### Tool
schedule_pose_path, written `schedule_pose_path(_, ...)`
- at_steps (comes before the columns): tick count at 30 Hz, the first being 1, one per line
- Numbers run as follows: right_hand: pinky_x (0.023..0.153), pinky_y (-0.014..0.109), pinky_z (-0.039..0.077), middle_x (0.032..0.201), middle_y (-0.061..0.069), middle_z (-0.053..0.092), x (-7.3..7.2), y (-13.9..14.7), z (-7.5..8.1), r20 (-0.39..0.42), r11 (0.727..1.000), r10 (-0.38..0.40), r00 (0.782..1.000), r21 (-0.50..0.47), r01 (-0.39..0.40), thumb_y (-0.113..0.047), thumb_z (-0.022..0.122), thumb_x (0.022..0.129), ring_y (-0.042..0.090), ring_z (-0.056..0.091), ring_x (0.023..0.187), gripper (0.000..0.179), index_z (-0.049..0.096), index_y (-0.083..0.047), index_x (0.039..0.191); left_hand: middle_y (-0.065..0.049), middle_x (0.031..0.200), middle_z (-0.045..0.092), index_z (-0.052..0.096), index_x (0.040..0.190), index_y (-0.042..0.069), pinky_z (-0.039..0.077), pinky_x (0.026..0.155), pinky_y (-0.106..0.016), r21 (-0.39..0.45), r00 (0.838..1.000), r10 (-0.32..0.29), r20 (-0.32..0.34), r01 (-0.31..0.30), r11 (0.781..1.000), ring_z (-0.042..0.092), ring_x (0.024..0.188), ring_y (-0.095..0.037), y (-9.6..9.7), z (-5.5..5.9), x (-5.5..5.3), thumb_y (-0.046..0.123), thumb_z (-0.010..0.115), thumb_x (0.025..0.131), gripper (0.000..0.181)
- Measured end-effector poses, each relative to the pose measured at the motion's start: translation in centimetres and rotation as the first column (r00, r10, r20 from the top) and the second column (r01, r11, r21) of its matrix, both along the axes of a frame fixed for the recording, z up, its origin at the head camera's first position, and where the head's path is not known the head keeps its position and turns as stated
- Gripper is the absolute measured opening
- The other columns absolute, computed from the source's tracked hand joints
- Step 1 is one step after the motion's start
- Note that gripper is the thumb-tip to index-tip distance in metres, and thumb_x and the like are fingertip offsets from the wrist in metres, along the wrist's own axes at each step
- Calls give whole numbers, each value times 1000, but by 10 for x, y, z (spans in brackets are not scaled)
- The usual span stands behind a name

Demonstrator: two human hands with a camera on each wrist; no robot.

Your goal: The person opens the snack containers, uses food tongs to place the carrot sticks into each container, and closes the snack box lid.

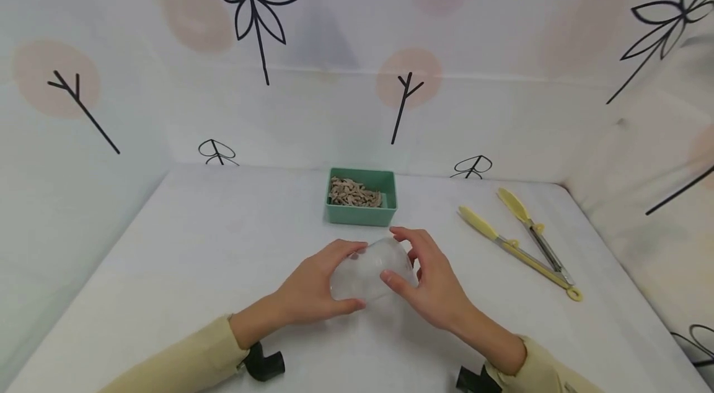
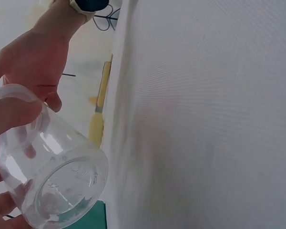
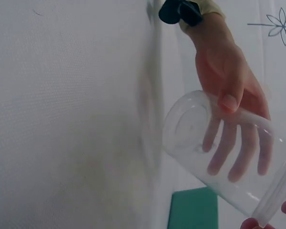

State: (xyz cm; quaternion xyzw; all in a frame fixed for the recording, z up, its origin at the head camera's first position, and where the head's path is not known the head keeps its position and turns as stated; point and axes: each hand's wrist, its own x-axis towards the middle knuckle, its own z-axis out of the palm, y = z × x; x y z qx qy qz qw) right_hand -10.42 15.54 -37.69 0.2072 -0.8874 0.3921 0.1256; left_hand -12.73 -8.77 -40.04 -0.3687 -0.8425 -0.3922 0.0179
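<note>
A clear plastic jar (image 1: pixel 359 275) is held tilted over the white table between both hands. My left hand (image 1: pixel 309 287) grips it round the base end, thumb on one side and fingers on the other. At the rim end, my right hand (image 1: pixel 437 281) holds it with curled fingers and thumb. In the left wrist view, the round, embossed bottom of the jar (image 2: pixel 66 191) faces the camera. Through the see-through wall of the jar (image 3: pixel 229 157), the left fingers show in the right wrist view. Nothing shows inside it.
Beyond the hands stands a green box (image 1: pixel 359 216) holding a heap of small brown pieces (image 1: pixel 354 193). A pair of yellow-tipped tongs (image 1: pixel 535 263) lies spread on the right side of the table. Patterned cloth walls (image 1: pixel 334 114) close in the back and sides.
</note>
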Motion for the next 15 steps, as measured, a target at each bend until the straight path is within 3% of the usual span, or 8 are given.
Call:
schedule_pose_path(6, 56, 24, 48, 113, -3, 59, -2, -2, -1, 17, 1000, -28, 999, 7, 28, -34, 74, 87, 11, 54, 82, 53, 57, -19, 135, 3, 140, 52, 39, 154, 21, 50, 96, -38, -60, 982, 34, -186, -45, 997, 54, 123, -13, 1, 0, 5, 40, 82, 81, 86)
schedule_pose_path(11, 54, 24, 49, 110, -3, 59, -2, -3, -3, 22, 999, -22, 1000, -44, 23, -33, 73, 89, 11, 54, 81, 48, 59, -20, 133, 4, 141, 53, 34, 156, 27, 52, 93, -38, -92, 969, 58, -239, -82, 992, 55, 123, -15, 3, -1, 7, 45, 86, 75, 98)
schedule_pose_path(15, 61, 24, 50, 111, -1, 59, -3, -3, -4, 34, 999, 0, 999, -45, 2, -30, 74, 89, 11, 54, 82, 48, 60, -19, 134, 3, 137, 56, 37, 155, 26, 53, 90, -36, -131, 954, 62, -293, -104, 986, 58, 119, -15, 4, 1, 3, 45, 89, 71, 100)
